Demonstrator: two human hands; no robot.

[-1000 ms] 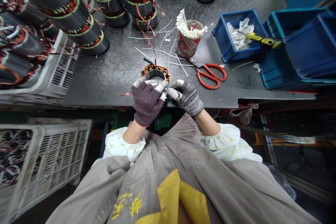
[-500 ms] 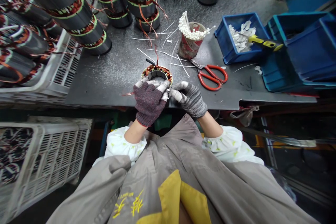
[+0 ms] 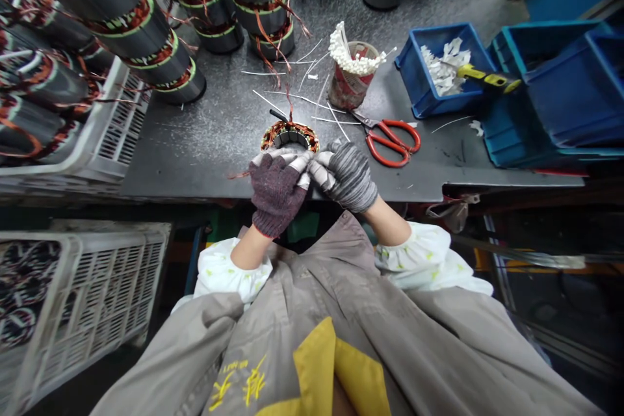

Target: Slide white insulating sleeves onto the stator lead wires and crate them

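Observation:
A motor stator (image 3: 291, 126), a ring with copper windings and a dark inner wall, lies near the front edge of the bench. My left hand (image 3: 279, 183), in a dark maroon glove with white-wrapped fingertips, is closed on the ring's near side and covers that part. In a grey striped glove, my right hand (image 3: 348, 175) pinches at the ring's near right edge, its fingertips meeting the left ones. Whatever lies between the right fingertips is hidden. Copper leads and a short black sleeve (image 3: 278, 115) stick out at the ring's far side.
Red-handled scissors (image 3: 392, 142) lie right of my hands, near loose white ties (image 3: 337, 121). Behind stands a cup (image 3: 347, 88) of white ties. Blue bins (image 3: 424, 94) are at right, one with a yellow cutter (image 3: 487, 77). Stacked stators (image 3: 168, 58) and a white crate (image 3: 119, 123) fill the left.
My right hand has moved slightly left and turned, bringing its fingertips against the left ones. The left hand keeps its place on the stator. The whole view has shifted a little.

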